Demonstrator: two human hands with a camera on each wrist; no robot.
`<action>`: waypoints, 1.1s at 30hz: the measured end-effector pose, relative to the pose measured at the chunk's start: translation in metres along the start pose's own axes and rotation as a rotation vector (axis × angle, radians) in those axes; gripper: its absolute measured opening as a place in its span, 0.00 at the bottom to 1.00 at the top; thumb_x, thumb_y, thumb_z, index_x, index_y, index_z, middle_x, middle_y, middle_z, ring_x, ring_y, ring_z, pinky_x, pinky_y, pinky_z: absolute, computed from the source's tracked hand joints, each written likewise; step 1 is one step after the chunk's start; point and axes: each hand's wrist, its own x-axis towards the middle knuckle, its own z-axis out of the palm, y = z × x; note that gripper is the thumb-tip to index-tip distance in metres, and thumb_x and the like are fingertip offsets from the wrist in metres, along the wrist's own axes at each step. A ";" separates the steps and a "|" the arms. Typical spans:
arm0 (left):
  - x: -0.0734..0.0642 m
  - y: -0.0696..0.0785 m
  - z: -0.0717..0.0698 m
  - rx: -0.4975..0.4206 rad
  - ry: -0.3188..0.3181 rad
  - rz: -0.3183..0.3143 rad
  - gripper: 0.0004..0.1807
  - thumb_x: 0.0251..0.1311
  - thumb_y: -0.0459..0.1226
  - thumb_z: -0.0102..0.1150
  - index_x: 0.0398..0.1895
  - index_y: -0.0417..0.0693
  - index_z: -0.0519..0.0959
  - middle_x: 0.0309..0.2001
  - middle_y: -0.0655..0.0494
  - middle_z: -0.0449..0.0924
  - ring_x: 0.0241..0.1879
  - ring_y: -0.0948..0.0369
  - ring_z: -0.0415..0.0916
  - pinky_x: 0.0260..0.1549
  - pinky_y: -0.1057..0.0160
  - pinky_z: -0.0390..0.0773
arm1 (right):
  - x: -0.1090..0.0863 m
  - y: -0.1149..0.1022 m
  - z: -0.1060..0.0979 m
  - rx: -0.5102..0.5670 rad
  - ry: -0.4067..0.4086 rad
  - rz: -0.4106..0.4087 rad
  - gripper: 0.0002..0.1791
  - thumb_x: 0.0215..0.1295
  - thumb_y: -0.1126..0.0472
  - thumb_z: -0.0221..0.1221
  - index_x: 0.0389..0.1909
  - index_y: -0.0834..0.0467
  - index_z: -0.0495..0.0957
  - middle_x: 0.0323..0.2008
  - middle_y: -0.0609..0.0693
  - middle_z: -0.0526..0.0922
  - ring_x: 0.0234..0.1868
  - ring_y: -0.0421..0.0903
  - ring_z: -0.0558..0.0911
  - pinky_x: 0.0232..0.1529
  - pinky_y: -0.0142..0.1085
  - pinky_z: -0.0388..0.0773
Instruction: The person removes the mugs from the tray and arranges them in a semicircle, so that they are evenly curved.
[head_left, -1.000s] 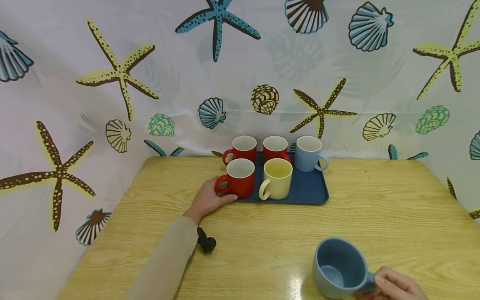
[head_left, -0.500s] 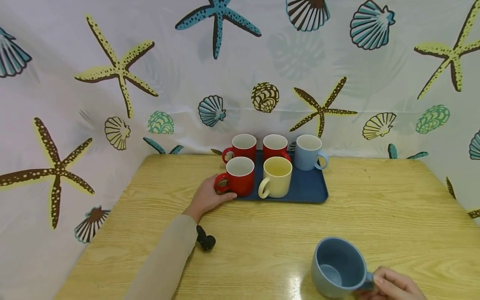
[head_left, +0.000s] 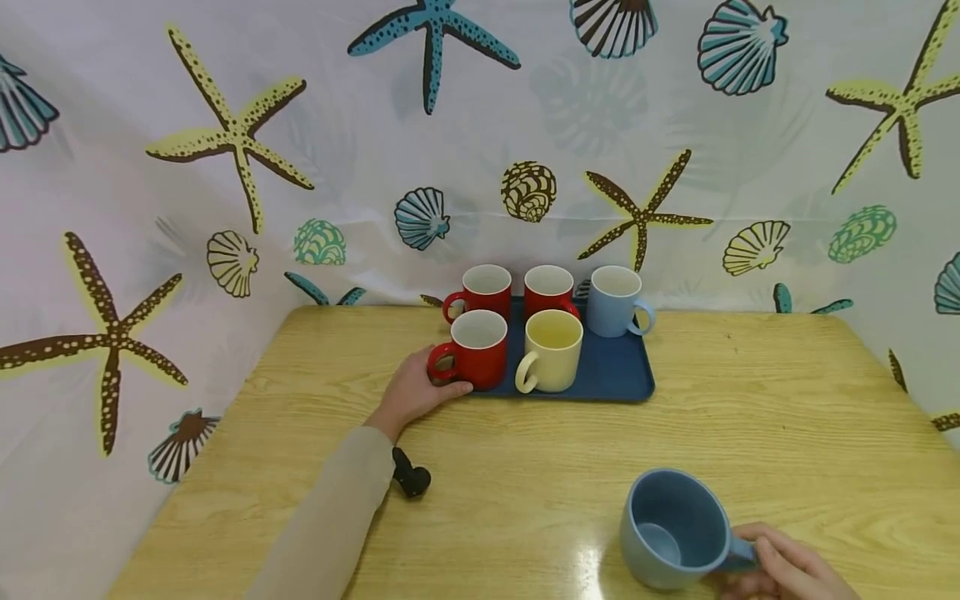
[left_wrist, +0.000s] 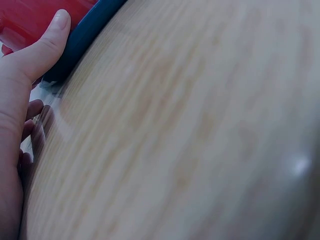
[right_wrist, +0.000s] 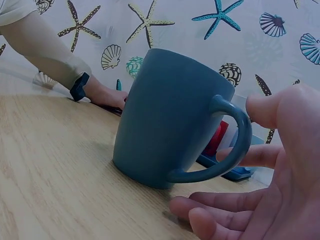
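The right hand (head_left: pixel 787 567) is at the handle (right_wrist: pixel 244 137) of a blue-grey mug (head_left: pixel 675 529), its thumb and forefinger on either side of it and the forefinger's tip showing through the loop. The other fingers lie loosely below the handle; whether thumb and forefinger pinch it firmly, I cannot tell. The mug stands just to the left of this hand, and its base seems to meet the worktop (head_left: pixel 525 467).

The left hand (head_left: pixel 408 387), reaching farther forward, is at the near left corner of a dark blue tray (head_left: pixel 615 367). Its thumb lies over the tray's front rim against a red mug (head_left: pixel 483 358), whose handle points toward the palm. The remaining fingers are partly hidden, so I cannot tell whether they grip.

Just right of that red mug, a pale yellow mug (head_left: pixel 558 362) stands upright on the tray. Beyond the left hand is the back row: a second red mug (head_left: pixel 487 293), a third red mug (head_left: pixel 550 293), and a light blue mug (head_left: pixel 611 312) farthest right.

Behind the left hand come a black wrist device (head_left: pixel 412 479) and a beige sleeve (head_left: pixel 330 517). Beyond both hands hangs a white cloth (head_left: pixel 300 50) printed with starfish and shells.
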 end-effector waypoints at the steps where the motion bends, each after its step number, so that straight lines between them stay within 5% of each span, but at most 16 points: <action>1: 0.000 0.000 0.000 -0.004 0.002 0.004 0.39 0.40 0.63 0.67 0.54 0.54 0.73 0.49 0.59 0.77 0.49 0.59 0.74 0.52 0.54 0.70 | -0.001 -0.001 -0.002 -0.004 -0.007 -0.006 0.25 0.77 0.56 0.26 0.59 0.51 0.70 0.48 0.61 0.79 0.48 0.53 0.79 0.43 0.39 0.78; 7: 0.002 -0.003 0.000 -0.011 0.000 0.013 0.39 0.39 0.63 0.66 0.55 0.55 0.73 0.50 0.60 0.77 0.50 0.61 0.74 0.52 0.55 0.71 | -0.005 -0.006 -0.023 -0.052 -0.043 -0.036 0.26 0.77 0.56 0.23 0.61 0.51 0.67 0.56 0.54 0.75 0.53 0.51 0.76 0.46 0.38 0.76; 14: 0.001 -0.002 0.000 -0.017 0.001 0.011 0.39 0.40 0.63 0.67 0.55 0.54 0.73 0.50 0.60 0.77 0.50 0.60 0.74 0.53 0.55 0.70 | -0.004 -0.025 -0.023 -0.415 0.216 -0.031 0.25 0.77 0.56 0.26 0.56 0.44 0.72 0.50 0.43 0.79 0.46 0.44 0.79 0.41 0.38 0.78; 17: 0.000 -0.001 -0.001 -0.019 -0.002 0.008 0.39 0.40 0.62 0.67 0.55 0.54 0.73 0.50 0.59 0.77 0.50 0.60 0.74 0.53 0.55 0.70 | 0.000 -0.031 -0.020 -0.500 0.265 -0.021 0.24 0.77 0.57 0.26 0.54 0.42 0.72 0.50 0.41 0.79 0.47 0.43 0.80 0.40 0.38 0.78; 33: -0.002 0.001 -0.001 -0.014 0.003 0.018 0.38 0.40 0.61 0.67 0.55 0.53 0.73 0.50 0.58 0.78 0.50 0.59 0.74 0.53 0.54 0.70 | 0.021 -0.047 -0.018 -0.650 0.367 -0.053 0.22 0.77 0.54 0.30 0.57 0.58 0.69 0.49 0.49 0.78 0.47 0.49 0.80 0.39 0.40 0.78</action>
